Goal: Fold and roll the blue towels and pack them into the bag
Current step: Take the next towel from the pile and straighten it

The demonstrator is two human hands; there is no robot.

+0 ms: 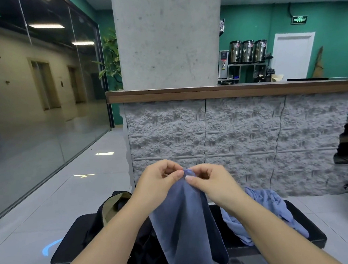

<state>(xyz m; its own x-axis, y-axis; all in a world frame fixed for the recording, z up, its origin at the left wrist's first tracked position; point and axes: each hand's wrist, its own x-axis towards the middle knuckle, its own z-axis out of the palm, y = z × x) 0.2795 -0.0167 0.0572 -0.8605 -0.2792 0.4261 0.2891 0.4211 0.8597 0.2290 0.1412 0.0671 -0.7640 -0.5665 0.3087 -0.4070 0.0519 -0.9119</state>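
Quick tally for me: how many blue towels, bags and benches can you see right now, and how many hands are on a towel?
Blue towels: 2, a darker one held up, a lighter one crumpled on the bench
Bags: 1, dark, open, on the bench's left part
Benches: 1, black
Hands pinching the darker towel: 2, left, right
Total: 6
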